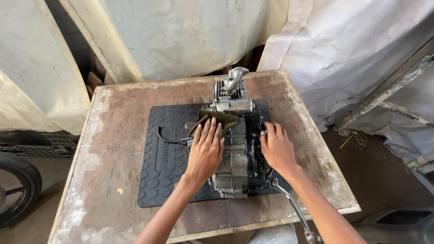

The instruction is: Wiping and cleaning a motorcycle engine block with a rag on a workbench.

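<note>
A small grey motorcycle engine (235,158) lies on a black rubber mat (165,153) on a worn wooden table (104,180). My left hand (205,151) lies flat on the engine's left side, fingers spread over an olive-brown rag (221,118) draped across the casing. My right hand (276,149) rests on the engine's dark right side, fingers curled against it. The finned cylinder with a curved metal intake pipe (235,79) points to the far edge. A chrome kick lever (291,205) sticks out toward me past the table's near edge.
Pale sheets hang behind and to the right of the table (181,40). A tyre (18,190) stands on the floor at the left, beside a dark plastic crate (40,142). A slanted frame (389,90) leans at the right.
</note>
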